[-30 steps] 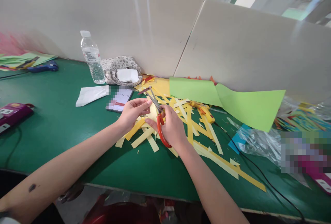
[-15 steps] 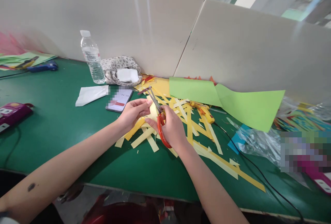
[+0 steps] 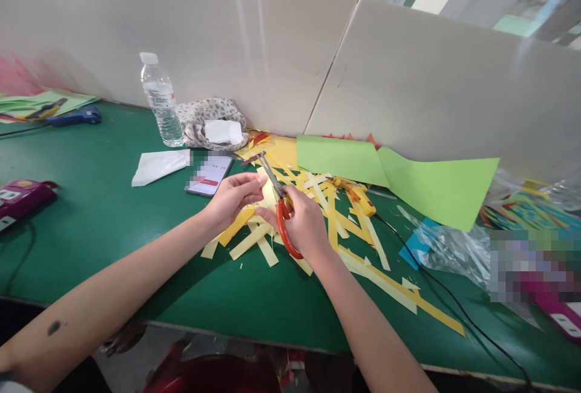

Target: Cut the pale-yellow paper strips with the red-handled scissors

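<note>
Between the thumb and fingers of my left hand (image 3: 235, 199) is a small pale yellow paper piece (image 3: 269, 193). My right hand (image 3: 302, 220) is closed round the orange handles of the scissors (image 3: 285, 229). The metal blades point up and away, beside the paper piece; whether they touch it is hard to tell. Under and around both hands lie many pale and darker yellow paper strips (image 3: 332, 214) on the green table (image 3: 218, 302).
A water bottle (image 3: 161, 102), patterned cloth (image 3: 213, 111), white tissue (image 3: 158, 166) and phone (image 3: 209, 175) stand left of centre. Green paper sheets (image 3: 436, 187) lie at the back right, near a yellow glue gun (image 3: 363, 200) with its black cord and a clear plastic bag (image 3: 463, 254).
</note>
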The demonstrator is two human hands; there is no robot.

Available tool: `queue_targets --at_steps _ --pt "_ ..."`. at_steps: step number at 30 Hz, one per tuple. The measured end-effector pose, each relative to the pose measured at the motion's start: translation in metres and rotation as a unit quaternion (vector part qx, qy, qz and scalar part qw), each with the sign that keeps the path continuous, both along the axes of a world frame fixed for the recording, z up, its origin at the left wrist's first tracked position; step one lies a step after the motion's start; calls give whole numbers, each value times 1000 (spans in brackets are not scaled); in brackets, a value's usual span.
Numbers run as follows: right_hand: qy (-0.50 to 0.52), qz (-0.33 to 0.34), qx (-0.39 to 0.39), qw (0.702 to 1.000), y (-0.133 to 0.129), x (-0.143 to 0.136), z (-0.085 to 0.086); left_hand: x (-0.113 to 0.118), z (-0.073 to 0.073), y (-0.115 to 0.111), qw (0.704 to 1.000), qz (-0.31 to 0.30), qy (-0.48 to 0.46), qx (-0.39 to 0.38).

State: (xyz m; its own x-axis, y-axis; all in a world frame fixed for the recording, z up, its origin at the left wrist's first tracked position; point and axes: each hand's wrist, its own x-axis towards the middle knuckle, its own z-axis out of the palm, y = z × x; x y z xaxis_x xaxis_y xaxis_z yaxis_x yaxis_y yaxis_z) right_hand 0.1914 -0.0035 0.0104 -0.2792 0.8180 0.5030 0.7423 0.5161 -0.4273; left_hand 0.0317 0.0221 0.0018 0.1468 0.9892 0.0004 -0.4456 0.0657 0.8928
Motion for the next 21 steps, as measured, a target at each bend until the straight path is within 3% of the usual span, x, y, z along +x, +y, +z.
queue_targets --at_steps 8,13,16,21 --pt "15 -1 3 1000 0 -1 0 -1 0 0 1000 -8 -7 0" --pt "87 9 -32 996 -1 -2 1 -1 1 0 1000 -1 -7 -2" --pt "187 13 -101 977 2 0 1 0 0 1 1000 22 8 -8" --pt "343 40 -182 921 7 0 0 4 -5 0 998 46 42 -9"
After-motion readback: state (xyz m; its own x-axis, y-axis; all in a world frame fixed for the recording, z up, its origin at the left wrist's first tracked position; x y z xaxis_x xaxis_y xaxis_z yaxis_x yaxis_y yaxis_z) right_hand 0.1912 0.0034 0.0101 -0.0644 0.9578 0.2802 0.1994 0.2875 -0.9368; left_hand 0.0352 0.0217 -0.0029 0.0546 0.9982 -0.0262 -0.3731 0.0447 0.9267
